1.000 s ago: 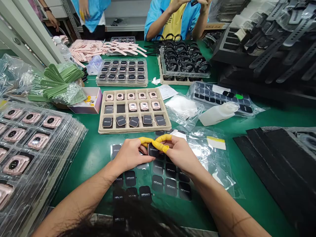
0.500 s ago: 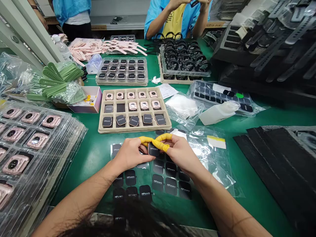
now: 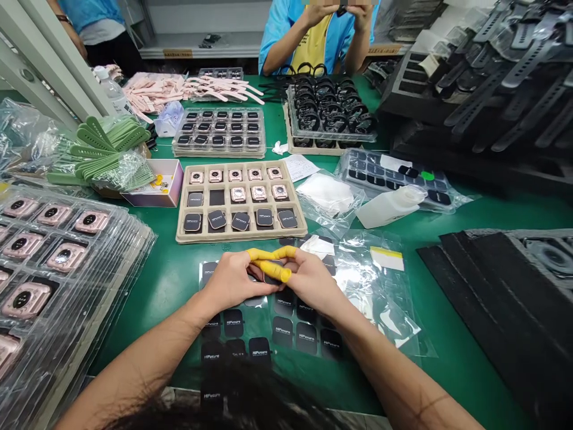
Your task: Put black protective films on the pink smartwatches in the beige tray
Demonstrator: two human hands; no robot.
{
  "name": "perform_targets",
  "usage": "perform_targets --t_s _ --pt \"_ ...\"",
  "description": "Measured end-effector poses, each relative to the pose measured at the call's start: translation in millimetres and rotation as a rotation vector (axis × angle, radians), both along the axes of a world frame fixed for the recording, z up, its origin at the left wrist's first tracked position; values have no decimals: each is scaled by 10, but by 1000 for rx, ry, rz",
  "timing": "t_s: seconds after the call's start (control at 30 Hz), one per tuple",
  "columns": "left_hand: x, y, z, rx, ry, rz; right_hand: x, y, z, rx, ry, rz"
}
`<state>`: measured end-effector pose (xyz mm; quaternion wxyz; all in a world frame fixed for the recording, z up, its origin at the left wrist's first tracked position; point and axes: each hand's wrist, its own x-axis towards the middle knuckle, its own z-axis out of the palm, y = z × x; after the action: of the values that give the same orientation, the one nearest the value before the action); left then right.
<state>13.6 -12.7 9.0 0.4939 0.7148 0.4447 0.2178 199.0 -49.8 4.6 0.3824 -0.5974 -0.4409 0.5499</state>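
Green work mat [image 3: 170, 280] across a crowded bench, covered with trays and bags. Near the front edge, left hand [image 3: 230, 280] and right hand [image 3: 311, 280] brought together above sheets of black screen films [image 3: 286, 325] printed with white letters. Both hands closed, with yellow finger cots [image 3: 273, 270] on the pinching fingers, gripping one small dark piece [image 3: 262, 279] between them; mostly hidden by the fingers, so cannot tell exactly what it is. Held just above the film sheets, in front of the beige tray [image 3: 239, 200].

Inside the beige tray: pink watch bodies in the far rows, dark-faced ones in the near row. Just behind it, a clear tray of dark watch bodies [image 3: 219, 131]. At far left, stacked clear trays of pink watch bodies [image 3: 49, 245], and beside them green straps [image 3: 102, 152] partly in plastic. To the right of the hands, clear plastic bags [image 3: 380, 280] and a white bottle [image 3: 389, 206] lying on its side. Further back, a tray of black straps [image 3: 331, 107] and pink straps [image 3: 179, 89]. Across the bench, a person in a blue and yellow top [image 3: 313, 36], both hands raised.
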Motion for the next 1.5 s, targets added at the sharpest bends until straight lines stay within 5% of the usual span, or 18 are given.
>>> perform_targets --t_s 0.23,0.4,0.5,0.57,0.63,0.7,0.83,1.0,1.13,1.23,1.37,1.5 --pt "-17 4 -23 -37 -48 15 -36 -5 -66 60 31 -49" --pt "17 -60 -58 -188 -262 132 -30 -64 1 212 -180 -360" --pt "-27 57 29 -189 -426 271 -132 -136 27 474 -344 -115" --pt "-121 291 151 -4 -291 325 -221 -183 16 658 -474 229" --pt "-247 642 287 299 68 321 -285 -212 -4 767 -619 471" --pt "-367 1032 397 494 424 286 -302 -222 -15 795 -735 539" --pt "-476 1518 501 420 835 164 -249 -217 12 788 -803 529" --pt "-268 1511 562 543 1003 133 -230 -227 38 786 -823 532" --pt "39 1600 601 655 943 -205 -235 -234 56 763 -820 541" --pt "156 1722 630 635 926 -333 -216 -233 90 750 -810 530" --pt "100 1745 629 664 884 -339 -180 -212 86 757 -817 529" --pt "18 1560 584 706 805 -198 -135 -154 9 885 -796 415"
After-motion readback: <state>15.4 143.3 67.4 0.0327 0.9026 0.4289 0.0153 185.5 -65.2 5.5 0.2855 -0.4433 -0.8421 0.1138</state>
